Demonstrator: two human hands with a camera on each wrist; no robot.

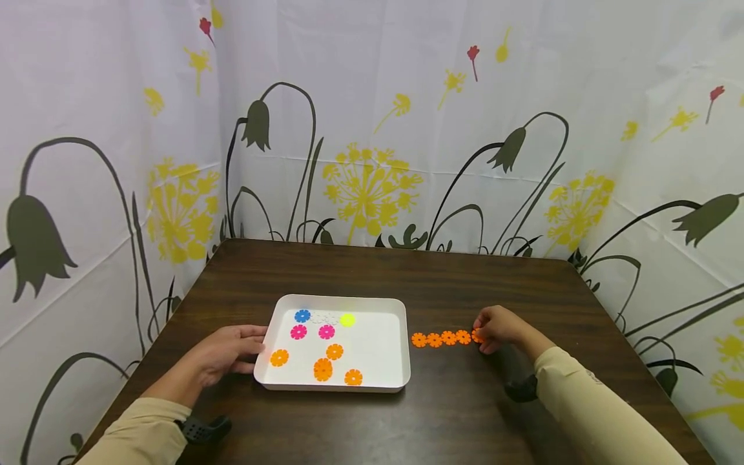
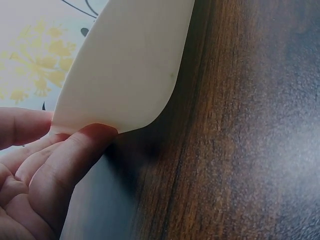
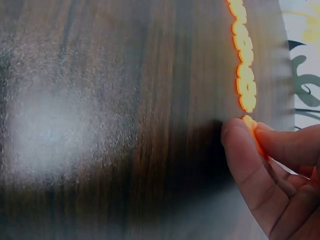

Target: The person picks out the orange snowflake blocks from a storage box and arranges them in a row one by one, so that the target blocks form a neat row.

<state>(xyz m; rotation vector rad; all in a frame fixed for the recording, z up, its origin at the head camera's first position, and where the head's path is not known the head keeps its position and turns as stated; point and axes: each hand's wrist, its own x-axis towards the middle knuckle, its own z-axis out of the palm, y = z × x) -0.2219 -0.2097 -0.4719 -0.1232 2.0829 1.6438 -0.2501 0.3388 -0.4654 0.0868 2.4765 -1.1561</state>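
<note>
My right hand (image 1: 495, 328) pinches an orange flower-shaped disc (image 3: 252, 126) between thumb and index finger, at the right end of a row of several orange flower discs (image 1: 449, 338) on the table. In the right wrist view, a small gap shows between the held disc and the nearest one of the row (image 3: 246, 87). My left hand (image 1: 228, 352) rests its fingertips and thumb against the outer left wall of a white tray (image 2: 120, 75). Inside the tray lie several orange discs (image 1: 322, 369), two pink ones (image 1: 299, 332), a blue one (image 1: 302, 316), a yellow one (image 1: 347, 320) and some white ones (image 1: 324, 318).
The dark wooden table (image 1: 442, 420) carries the tray left of its middle, with the disc row running from beside the tray toward the right. A white curtain (image 1: 372, 97) with printed flowers hangs behind the table and along both sides.
</note>
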